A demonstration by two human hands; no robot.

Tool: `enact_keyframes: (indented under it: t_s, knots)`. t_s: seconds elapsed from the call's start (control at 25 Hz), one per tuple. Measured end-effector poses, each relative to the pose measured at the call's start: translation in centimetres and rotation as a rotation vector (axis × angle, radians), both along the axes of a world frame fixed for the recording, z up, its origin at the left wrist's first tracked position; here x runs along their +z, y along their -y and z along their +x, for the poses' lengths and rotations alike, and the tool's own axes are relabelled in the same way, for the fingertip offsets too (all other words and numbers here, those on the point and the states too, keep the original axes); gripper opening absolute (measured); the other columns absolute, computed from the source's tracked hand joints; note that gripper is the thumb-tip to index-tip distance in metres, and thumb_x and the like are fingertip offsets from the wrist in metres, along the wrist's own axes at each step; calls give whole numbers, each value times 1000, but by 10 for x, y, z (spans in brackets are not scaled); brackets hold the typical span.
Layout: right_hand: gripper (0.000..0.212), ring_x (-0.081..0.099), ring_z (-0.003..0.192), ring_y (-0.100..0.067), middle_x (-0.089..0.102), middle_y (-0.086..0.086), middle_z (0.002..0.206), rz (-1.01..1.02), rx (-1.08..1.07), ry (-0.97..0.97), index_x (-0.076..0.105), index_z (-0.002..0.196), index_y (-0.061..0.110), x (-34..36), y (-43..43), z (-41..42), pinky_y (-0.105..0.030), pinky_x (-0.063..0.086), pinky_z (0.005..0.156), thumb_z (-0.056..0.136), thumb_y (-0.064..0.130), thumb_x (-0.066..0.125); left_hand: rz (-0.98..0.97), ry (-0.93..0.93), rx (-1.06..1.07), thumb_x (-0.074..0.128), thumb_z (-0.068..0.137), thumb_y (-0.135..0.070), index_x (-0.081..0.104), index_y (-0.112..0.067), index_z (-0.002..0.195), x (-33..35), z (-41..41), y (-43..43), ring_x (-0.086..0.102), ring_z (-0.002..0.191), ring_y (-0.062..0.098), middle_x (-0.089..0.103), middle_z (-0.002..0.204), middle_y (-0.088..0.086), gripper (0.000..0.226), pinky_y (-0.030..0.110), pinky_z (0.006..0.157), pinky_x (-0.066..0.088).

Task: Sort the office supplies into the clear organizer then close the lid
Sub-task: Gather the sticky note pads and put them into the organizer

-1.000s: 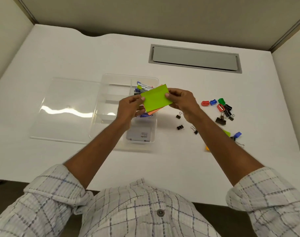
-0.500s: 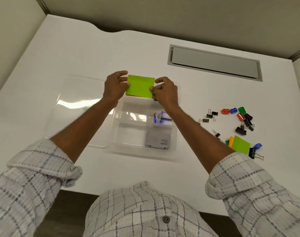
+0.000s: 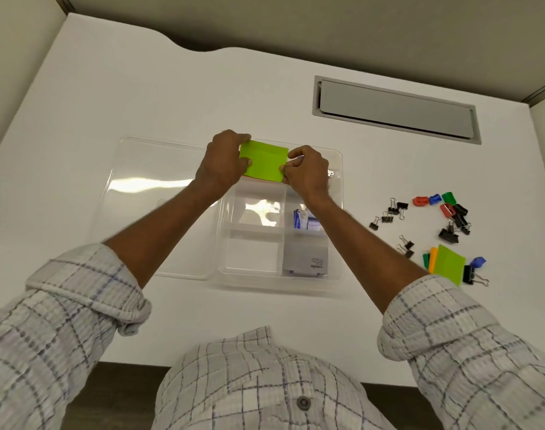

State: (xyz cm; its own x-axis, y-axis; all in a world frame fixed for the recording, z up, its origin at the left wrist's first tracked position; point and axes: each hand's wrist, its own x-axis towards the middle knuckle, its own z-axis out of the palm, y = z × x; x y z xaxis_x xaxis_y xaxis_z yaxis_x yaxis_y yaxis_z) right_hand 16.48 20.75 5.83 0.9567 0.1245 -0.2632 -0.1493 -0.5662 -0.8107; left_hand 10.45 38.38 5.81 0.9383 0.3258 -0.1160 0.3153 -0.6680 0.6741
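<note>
My left hand point(image 3: 223, 164) pinched the left edge of the green sticky-note pad point(image 3: 263, 162), thumb under and fingers curled over the top; my right hand point(image 3: 305, 172) closed on its right edge the same way. I judged that I held it from both sides to keep the stack square while lowering it, since an orange layer showed beneath the green and the sheets could fan apart. The pad sat level over the far compartment of the clear organizer point(image 3: 336, 212), whether touching the floor or just above it I could not tell. Nearer me, the right-hand compartments already held a grey box point(image 3: 305, 259) and a blue-and-white packet point(image 3: 302, 220). The lid point(image 3: 159, 184) lay open flat on the left, out of the way. Well apart on the right of the white desk point(image 3: 172, 97) waited the binder clips point(image 3: 395, 209), coloured sharpeners point(image 3: 435, 200) and another note pad point(image 3: 448, 263), still to be sorted.
</note>
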Motion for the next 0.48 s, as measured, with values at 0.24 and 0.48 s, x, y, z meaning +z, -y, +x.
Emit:
enact_keyframes:
  t_s: [0.24, 0.48]
  knots:
    - [27, 67, 84, -18, 73, -7, 92, -151, 77, 160, 72, 108, 6, 0, -2, -5, -30, 56, 82, 81, 7, 77, 561, -30, -173, 72, 84, -29, 69, -8, 119, 3, 0, 5, 51, 121, 34, 64, 125, 12, 41, 45, 91, 46]
    - [26, 67, 95, -23, 71, -7, 103, -231, 125, 295, 71, 113, 8, 6, 7, -8, -34, 56, 87, 87, 5, 68, 413, -73, -324, 61, 94, -20, 70, -13, 122, 0, 6, 17, 58, 117, 31, 65, 123, 8, 30, 47, 87, 54]
